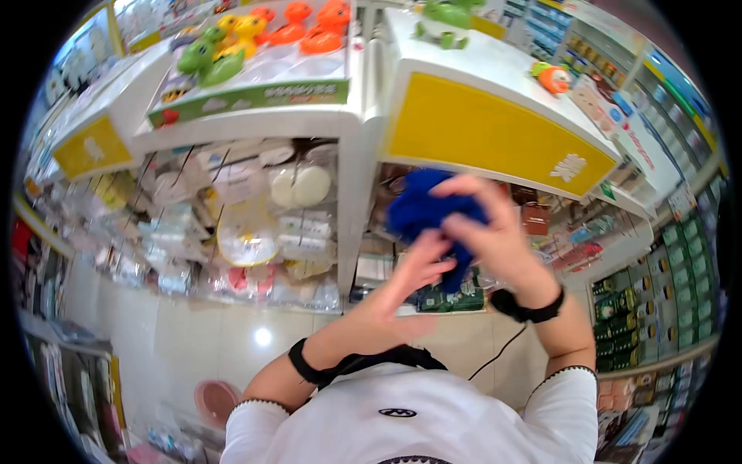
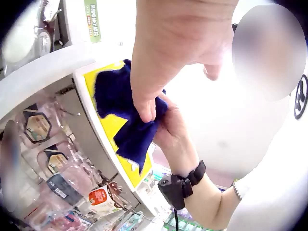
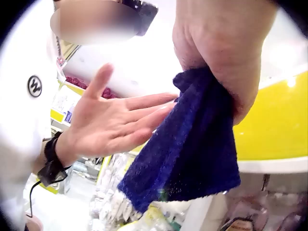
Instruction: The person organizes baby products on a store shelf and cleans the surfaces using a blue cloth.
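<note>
A dark blue cloth (image 1: 425, 205) hangs bunched in front of the shelf unit in the head view. The right hand (image 1: 491, 228) grips it from above; in the right wrist view the cloth (image 3: 192, 149) drapes down below that hand (image 3: 221, 57). Palm toward the cloth, the left hand (image 1: 406, 274) has its fingers extended, and in the right wrist view the left hand (image 3: 113, 118) has its fingertips at the cloth's edge. The left wrist view shows the cloth (image 2: 132, 115) partly behind the left hand (image 2: 178, 43).
Behind the cloth stands a white shelf unit with a yellow panel (image 1: 495, 127). Orange and green toys fill a tray (image 1: 309, 93) at upper left. Packaged goods hang below. A pink bin (image 1: 216, 401) sits on the floor, and a black cable (image 1: 498, 353) runs by the right arm.
</note>
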{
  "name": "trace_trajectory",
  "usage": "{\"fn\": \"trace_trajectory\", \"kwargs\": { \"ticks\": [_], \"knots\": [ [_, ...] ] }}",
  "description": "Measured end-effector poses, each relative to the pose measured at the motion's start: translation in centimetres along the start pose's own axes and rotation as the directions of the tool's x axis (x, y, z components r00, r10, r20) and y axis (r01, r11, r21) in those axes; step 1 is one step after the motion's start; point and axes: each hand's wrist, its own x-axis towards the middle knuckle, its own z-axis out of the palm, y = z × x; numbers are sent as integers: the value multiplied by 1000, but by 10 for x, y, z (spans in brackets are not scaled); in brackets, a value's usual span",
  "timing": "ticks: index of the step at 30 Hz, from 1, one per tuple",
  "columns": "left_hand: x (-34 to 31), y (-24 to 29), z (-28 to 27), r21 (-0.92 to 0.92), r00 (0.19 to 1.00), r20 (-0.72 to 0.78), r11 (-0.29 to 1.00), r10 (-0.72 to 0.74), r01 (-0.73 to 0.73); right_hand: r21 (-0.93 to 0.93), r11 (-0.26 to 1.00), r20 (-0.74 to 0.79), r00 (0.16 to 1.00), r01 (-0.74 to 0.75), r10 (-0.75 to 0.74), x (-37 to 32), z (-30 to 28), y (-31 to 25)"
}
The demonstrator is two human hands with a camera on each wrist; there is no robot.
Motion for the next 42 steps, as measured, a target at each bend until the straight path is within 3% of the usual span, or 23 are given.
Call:
{"fn": "trace_trajectory", "kwargs": {
  "ticks": [1,3,5,7,9,11,13,15,18,23,28,33,36,39,41,42],
  "knots": [
    [1,5,0,235,997,80,971,18,-37,-165,982,-148,982,97,-122,2,-12,-13],
    [-1,6,5,441,993,53,890,105,-118,-481,845,-360,826,235,-435,14,-43,-18],
    [-11,-8,1,367,999,-38,930,34,-18,-902,407,-211,674,145,-708,34,-75,-31],
    [-26,-17,4,289,981,-180,950,-68,119,-883,465,-266,742,68,-615,58,-100,-6],
    [-44,-22,2,276,964,-256,950,-76,148,-908,418,-218,816,32,-535,82,-122,43],
    [-61,-22,3,235,935,-343,955,-93,181,-912,399,-209,734,92,-646,90,-114,52],
    [-73,-27,11,70,862,-474,968,-181,242,-889,391,-158,642,238,-750,95,-91,45],
    [-78,-34,18,69,855,-480,964,-193,256,-847,407,-155,573,342,-805,98,-65,44],
    [-81,-40,30,101,867,-453,953,-210,284,-913,222,36,612,341,-790,93,-53,50],
    [-88,-48,47,101,830,-522,952,-198,290,-932,-129,335,671,338,-662,66,-81,72],
    [-90,-63,81,96,799,-559,940,-221,327,-911,-222,411,730,347,-547,40,-106,95],
    [-93,-78,118,80,766,-600,936,-231,344,-894,-197,448,780,403,-437,8,-129,101],
    [-102,-82,132,-145,561,-806,982,-186,118,-892,-97,441,805,441,-397,-9,-140,102],
    [-116,-78,145,-34,355,-929,980,-103,195,-891,-197,452,835,408,-314,-12,-153,105],
    [-129,-78,157,-30,335,-937,979,-97,199,-852,46,448,773,521,-450,-26,-133,64],
    [-134,-77,166,-33,316,-944,978,-99,208,-888,82,390,836,452,-386,-34,-127,61]
  ]
}}
